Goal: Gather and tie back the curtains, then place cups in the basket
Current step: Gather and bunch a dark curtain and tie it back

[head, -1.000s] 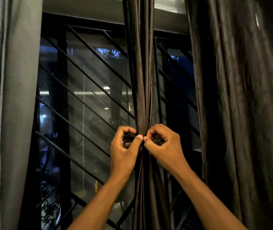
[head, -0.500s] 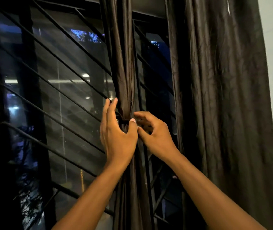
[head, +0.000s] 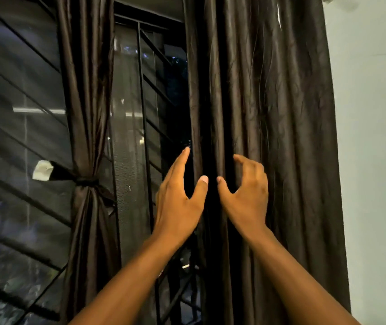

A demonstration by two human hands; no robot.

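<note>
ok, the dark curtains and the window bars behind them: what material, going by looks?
Loose curtain: looks like a satin-type synthetic weave, dark brown, with a soft sheen along the folds and fine crinkles. Tied curtain: same shiny cloth, cinched by a matching fabric band. Window bars: probably black-painted metal; thin, straight, matte.

The tied curtain (head: 86,113) is dark brown with a satin sheen, cinched by a tie (head: 86,181) of the same brown. Left of the tie, a white tag (head: 42,170) shows. Right of the tied curtain, the loose curtain (head: 269,137) is the same glossy brown, finely creased. The grille (head: 144,118) between them is black. Beyond the loose curtain, the wall (head: 374,137) is pale greenish-white.
</note>
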